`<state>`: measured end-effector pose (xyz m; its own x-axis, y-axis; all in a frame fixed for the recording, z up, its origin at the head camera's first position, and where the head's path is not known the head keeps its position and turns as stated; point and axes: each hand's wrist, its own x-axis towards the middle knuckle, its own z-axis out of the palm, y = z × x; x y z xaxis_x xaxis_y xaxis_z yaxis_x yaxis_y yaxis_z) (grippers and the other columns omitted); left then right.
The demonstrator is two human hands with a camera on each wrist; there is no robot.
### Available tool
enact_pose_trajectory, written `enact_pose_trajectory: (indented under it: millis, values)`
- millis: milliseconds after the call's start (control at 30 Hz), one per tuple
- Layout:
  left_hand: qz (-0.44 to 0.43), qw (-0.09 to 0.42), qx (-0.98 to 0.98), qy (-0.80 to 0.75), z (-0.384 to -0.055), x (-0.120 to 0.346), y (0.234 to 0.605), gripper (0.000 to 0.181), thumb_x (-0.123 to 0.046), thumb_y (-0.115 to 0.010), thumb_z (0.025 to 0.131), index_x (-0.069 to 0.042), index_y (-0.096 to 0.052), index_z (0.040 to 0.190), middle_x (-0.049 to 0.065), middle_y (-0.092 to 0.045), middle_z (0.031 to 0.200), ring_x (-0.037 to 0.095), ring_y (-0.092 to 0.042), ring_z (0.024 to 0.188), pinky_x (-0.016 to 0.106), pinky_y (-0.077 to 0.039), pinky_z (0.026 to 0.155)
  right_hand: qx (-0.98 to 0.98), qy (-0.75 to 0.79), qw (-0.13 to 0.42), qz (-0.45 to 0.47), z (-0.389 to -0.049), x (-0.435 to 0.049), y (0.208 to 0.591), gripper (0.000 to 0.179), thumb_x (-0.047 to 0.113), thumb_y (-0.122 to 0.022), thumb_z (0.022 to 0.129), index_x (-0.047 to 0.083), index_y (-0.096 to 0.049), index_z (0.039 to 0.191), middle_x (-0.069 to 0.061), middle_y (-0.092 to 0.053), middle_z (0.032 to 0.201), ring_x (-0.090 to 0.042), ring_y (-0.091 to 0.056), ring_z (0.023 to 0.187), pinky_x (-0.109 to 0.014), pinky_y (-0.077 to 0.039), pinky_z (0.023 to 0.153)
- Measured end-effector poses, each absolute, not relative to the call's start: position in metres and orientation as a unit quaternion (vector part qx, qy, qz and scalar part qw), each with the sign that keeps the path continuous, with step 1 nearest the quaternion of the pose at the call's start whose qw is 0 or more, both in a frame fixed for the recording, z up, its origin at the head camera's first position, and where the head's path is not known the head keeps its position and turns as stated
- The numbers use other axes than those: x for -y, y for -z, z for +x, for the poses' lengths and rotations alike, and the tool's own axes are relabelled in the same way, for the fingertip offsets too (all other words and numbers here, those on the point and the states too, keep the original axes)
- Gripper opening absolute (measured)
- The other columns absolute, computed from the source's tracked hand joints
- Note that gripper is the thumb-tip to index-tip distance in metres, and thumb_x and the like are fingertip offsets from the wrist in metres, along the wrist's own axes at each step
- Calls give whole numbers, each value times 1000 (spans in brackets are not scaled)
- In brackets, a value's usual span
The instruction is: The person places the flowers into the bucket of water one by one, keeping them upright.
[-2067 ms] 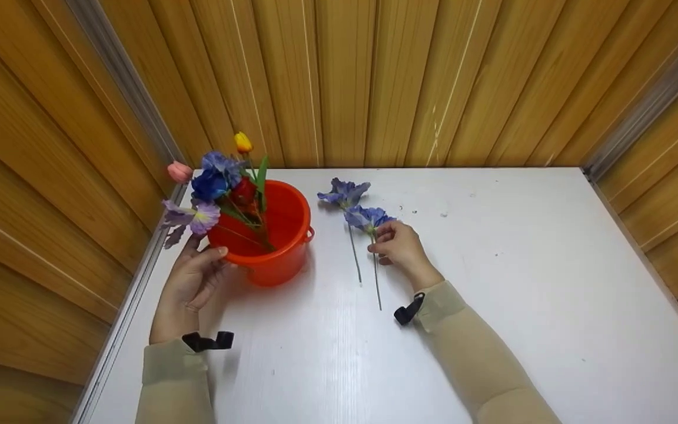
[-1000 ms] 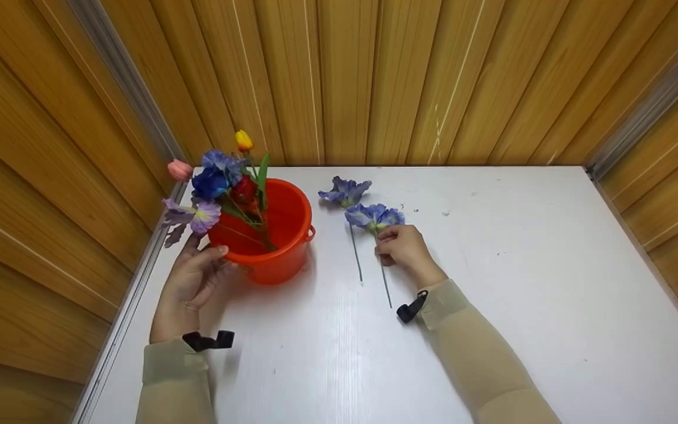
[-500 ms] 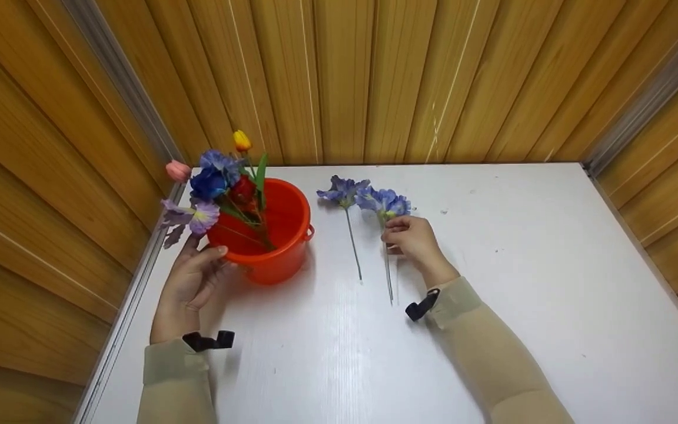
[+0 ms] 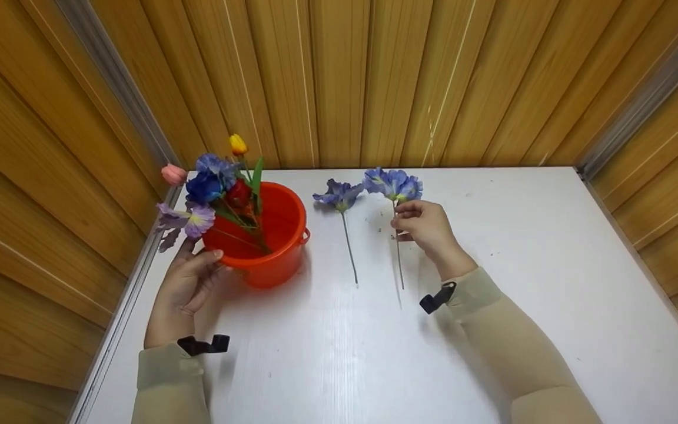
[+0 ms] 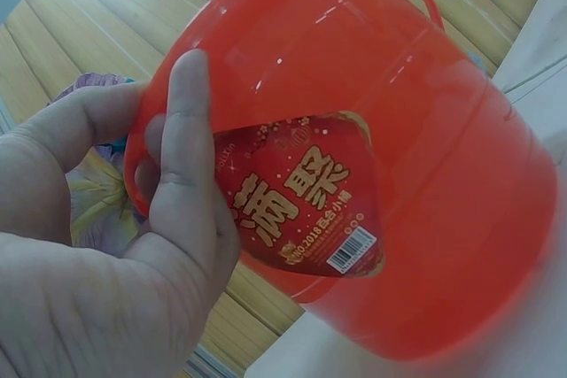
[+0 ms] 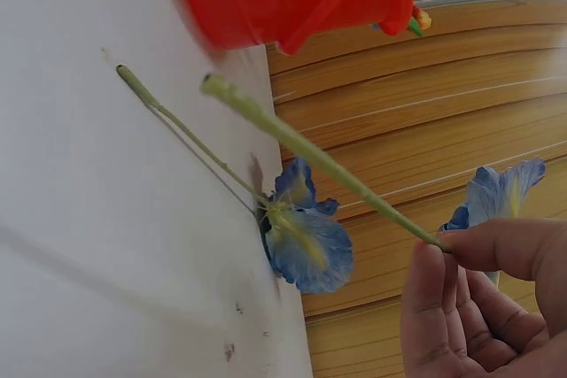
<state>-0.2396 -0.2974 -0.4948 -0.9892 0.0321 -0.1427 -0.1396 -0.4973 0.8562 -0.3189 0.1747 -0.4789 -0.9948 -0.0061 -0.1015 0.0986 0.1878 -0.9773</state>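
Note:
My left hand (image 4: 183, 285) grips the rim of a red plastic bucket (image 4: 268, 271), thumb and fingers on either side of the edge; the left wrist view shows a label on its wall. In the bucket stand several artificial flowers, among them a yellow tulip (image 4: 238, 144), a pink tulip (image 4: 173, 174), a blue rose (image 4: 203, 187) and a pale purple iris (image 4: 199, 221). My right hand (image 4: 430, 229) pinches the stem of a blue iris (image 4: 395, 184) between thumb and fingers, lifted off the table. A second blue iris (image 4: 339, 195) lies between bucket and right hand.
The white table (image 4: 315, 353) meets a wood-panelled wall (image 4: 339, 82) at the back and another (image 4: 33, 235) along the left. Small dark specks (image 4: 380, 229) lie near the right hand.
My right hand has moved right and away from me with the blue iris, which has come up and apart from the one lying on the table. The left hand stays on the bucket rim.

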Motion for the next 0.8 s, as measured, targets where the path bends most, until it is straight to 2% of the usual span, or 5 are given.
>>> enact_pose_trajectory:
  millis: [367,633,800]
  values:
    - [-55,47,-483,-873,-240,298,495,63,8,-57,108,-23,-38,159,8,-66,142,11,-80,77,26,-72,79,-770,637,-5,-5,-322,-182,432,32,-2,-78,99,-8,-69,129,-4,-67,104,-12,-76,86,-26,-72,75]
    - [-50,50,-496,-865,-240,297,496,68,6,-57,110,-26,-33,164,11,-58,155,10,-81,80,27,-71,84,-755,655,-15,-16,-325,-173,425,33,-1,-77,101,-5,-70,133,-3,-69,105,-12,-77,88,-27,-72,78]
    - [-45,51,-484,-872,-240,297,496,66,8,-56,110,-25,-35,162,10,-58,153,10,-81,79,26,-72,79,-739,673,-18,-26,-328,-163,427,32,-3,-77,101,-6,-70,132,-1,-70,102,-12,-77,87,-25,-71,77]
